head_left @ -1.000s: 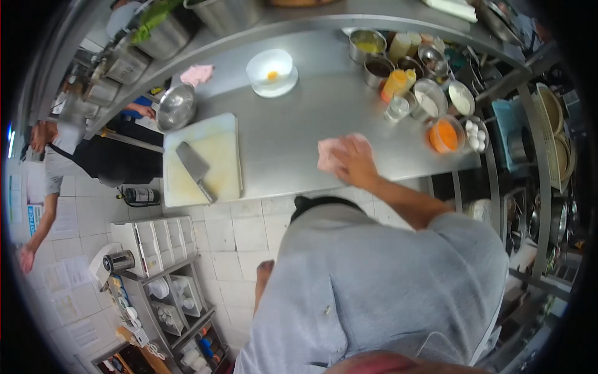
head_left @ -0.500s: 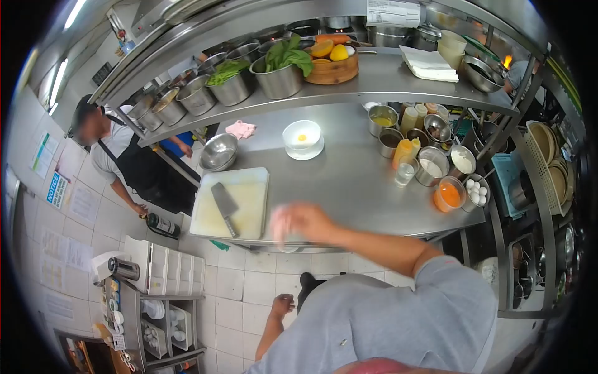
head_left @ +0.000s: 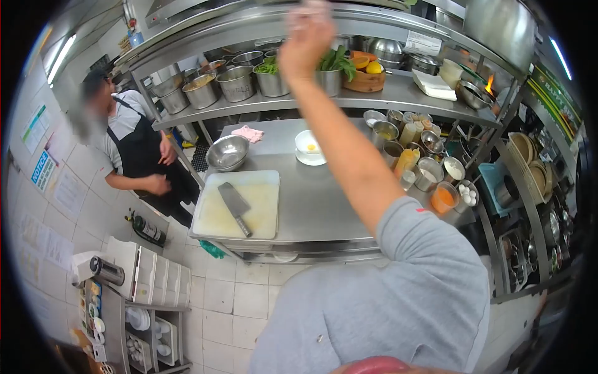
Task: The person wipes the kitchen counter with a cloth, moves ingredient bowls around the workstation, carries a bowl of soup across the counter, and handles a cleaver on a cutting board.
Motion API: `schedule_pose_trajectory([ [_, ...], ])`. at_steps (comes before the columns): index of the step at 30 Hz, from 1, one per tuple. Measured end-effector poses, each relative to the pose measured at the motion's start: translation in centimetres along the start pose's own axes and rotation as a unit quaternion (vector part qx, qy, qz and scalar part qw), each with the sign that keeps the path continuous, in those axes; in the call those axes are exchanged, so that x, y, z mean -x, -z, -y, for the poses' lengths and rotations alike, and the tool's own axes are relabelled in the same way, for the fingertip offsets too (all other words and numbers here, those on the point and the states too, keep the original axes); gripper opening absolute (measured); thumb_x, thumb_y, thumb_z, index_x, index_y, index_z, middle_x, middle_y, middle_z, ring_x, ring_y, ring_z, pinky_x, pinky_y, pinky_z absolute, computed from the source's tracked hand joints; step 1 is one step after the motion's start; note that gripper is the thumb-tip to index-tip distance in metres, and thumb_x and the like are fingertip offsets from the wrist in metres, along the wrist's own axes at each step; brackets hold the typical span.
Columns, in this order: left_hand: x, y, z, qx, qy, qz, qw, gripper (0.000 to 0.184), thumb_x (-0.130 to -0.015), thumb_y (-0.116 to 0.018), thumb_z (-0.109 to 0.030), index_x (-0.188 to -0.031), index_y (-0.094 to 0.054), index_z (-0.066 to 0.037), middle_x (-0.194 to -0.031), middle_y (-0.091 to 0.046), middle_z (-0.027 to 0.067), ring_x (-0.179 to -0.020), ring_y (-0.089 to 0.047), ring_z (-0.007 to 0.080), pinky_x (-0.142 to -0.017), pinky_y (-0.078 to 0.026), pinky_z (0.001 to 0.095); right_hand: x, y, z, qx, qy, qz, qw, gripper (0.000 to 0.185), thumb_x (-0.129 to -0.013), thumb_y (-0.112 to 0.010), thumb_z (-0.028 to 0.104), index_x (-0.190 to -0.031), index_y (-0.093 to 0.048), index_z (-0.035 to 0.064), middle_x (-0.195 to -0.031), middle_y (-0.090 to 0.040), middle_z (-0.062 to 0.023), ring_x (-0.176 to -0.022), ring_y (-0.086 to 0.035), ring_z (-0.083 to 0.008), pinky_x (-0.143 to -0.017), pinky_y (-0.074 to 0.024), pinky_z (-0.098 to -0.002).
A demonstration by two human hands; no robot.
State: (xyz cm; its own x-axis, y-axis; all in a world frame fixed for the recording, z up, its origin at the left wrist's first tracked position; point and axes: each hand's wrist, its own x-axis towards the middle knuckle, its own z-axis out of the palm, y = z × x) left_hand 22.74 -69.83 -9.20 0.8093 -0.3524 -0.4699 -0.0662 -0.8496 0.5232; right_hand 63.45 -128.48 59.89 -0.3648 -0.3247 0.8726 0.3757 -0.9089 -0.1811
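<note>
My right hand is raised high above the table, in front of the upper shelf rail. Its fingers are smeared by motion, and I cannot tell whether it holds anything. Behind my forearm stand pots of green leaves. A white bowl with a yellow yolk-like round in it stands on a white saucer, partly covered by my arm. On the cutting board lies a cleaver, its handle pointing to the near edge. My left hand is out of view.
A metal bowl and a pink cloth are at the table's back left. Sauce bottles, tubs and a bowl of eggs crowd the right. A person in a black apron stands left. A flame burns back right.
My right hand has risen from the table's front edge to above the shelf. My left hand has left the view. The other person has brought both hands in front of the apron.
</note>
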Motion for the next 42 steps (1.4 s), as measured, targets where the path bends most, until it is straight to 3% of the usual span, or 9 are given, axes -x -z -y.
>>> schedule_pose_trajectory([
  [10,-6.6,8.8,9.5,-0.147,-0.243,-0.198,0.938,0.017,-0.103,-0.064,-0.019,-0.107,-0.068,-0.003,-0.082,-0.07,0.0129,-0.063,-0.068,0.0297,-0.053,-0.056,0.0438,-3.8,4.7,-2.4,0.067,0.325,0.311,0.891,0.024,-0.085,-0.07,-0.001,-0.106,-0.072,0.0095,-0.128,-0.073,-0.0132,-0.128,-0.066,-0.0384,-0.107,-0.0551,-0.0528],
  [12,-7.9,10.3,9.1,0.165,-0.085,-0.153,0.971,0.015,-0.102,-0.063,-0.017,-0.106,-0.068,-0.003,-0.082,-0.07,0.0128,-0.063,-0.068,0.0282,-0.053,-0.056,0.0426,-6.2,9.7,-4.3,0.161,0.276,0.245,0.915,0.023,-0.085,-0.068,-0.001,-0.106,-0.072,0.0089,-0.128,-0.073,-0.013,-0.125,-0.066,-0.0394,-0.106,-0.0554,-0.0527],
  [15,-11.4,14.8,6.7,0.545,0.184,-0.08,0.814,0.014,-0.103,-0.063,-0.015,-0.107,-0.066,-0.002,-0.084,-0.069,0.0118,-0.063,-0.067,0.0238,-0.053,-0.056,0.038,-6.4,11.7,-6.1,0.248,0.227,0.113,0.935,0.02,-0.085,-0.068,0.001,-0.103,-0.073,0.0097,-0.124,-0.075,-0.0135,-0.119,-0.068,-0.0422,-0.104,-0.0559,-0.0522],
  [17,-14.0,19.5,2.9,0.502,0.11,-0.134,0.848,0.015,-0.104,-0.064,-0.014,-0.107,-0.067,0.0,-0.083,-0.068,0.0098,-0.068,-0.068,0.0198,-0.056,-0.055,0.0344,-4.5,9.6,-4.0,0.276,0.123,0.026,0.953,0.016,-0.087,-0.069,0.007,-0.101,-0.077,0.0085,-0.118,-0.076,-0.0165,-0.112,-0.07,-0.0431,-0.101,-0.0569,-0.0493],
  [20,-18.8,27.6,-4.0,0.471,-0.027,-0.16,0.867,0.019,-0.107,-0.067,-0.017,-0.101,-0.068,0.001,-0.083,-0.067,0.0063,-0.068,-0.061,0.0133,-0.06,-0.052,0.0297,0.5,3.6,-2.2,0.063,0.06,0.278,0.956,0.035,-0.09,-0.075,0.034,-0.111,-0.082,0.0064,-0.111,-0.079,-0.0227,-0.109,-0.073,-0.0366,-0.109,-0.0432,-0.0503],
  [21,-20.6,29.8,-6.6,0.48,-0.053,-0.161,0.86,0.02,-0.108,-0.069,-0.018,-0.101,-0.068,0.001,-0.084,-0.067,0.0058,-0.067,-0.059,0.0124,-0.06,-0.051,0.0295,3.2,2.4,-0.5,0.025,0.001,0.376,0.926,0.018,-0.089,-0.069,0.01,-0.102,-0.081,0.0073,-0.114,-0.076,-0.0199,-0.108,-0.072,-0.0434,-0.097,-0.0578,-0.0497],
  [26,-22.9,34.3,-18.1,0.419,-0.178,-0.14,0.879,0.031,-0.111,-0.069,-0.025,-0.126,-0.07,0.002,-0.103,-0.075,0.0106,-0.086,-0.071,0.0174,-0.077,-0.061,0.0329,15.7,5.0,5.7,-0.034,0.064,0.561,0.824,0.021,-0.089,-0.07,0.008,-0.105,-0.084,0.0093,-0.107,-0.077,-0.0195,-0.109,-0.071,-0.0434,-0.097,-0.0575,-0.0524],
  [36,-23.4,24.6,-28.5,0.283,-0.168,0.108,0.938,0.031,-0.108,-0.073,-0.022,-0.128,-0.071,0.002,-0.106,-0.075,0.0055,-0.086,-0.07,0.0136,-0.075,-0.056,0.0309,36.5,33.7,4.4,0.181,-0.3,0.643,0.681,0.029,-0.106,-0.062,0.023,-0.129,-0.077,0.0146,-0.134,-0.073,-0.0165,-0.126,-0.067,-0.0387,-0.103,-0.0564,-0.0497],
  [42,-30.4,18.7,-39.1,0.043,-0.338,-0.09,0.936,0.057,-0.097,-0.079,-0.036,-0.139,-0.068,0.002,-0.136,-0.07,0.0266,-0.13,-0.062,0.0435,-0.112,-0.049,0.0511,32.1,55.0,7.2,0.165,-0.496,0.561,0.642,0.025,-0.107,-0.06,0.023,-0.108,-0.078,0.0044,-0.108,-0.078,-0.0212,-0.102,-0.072,-0.0464,-0.091,-0.0576,-0.0552],
])
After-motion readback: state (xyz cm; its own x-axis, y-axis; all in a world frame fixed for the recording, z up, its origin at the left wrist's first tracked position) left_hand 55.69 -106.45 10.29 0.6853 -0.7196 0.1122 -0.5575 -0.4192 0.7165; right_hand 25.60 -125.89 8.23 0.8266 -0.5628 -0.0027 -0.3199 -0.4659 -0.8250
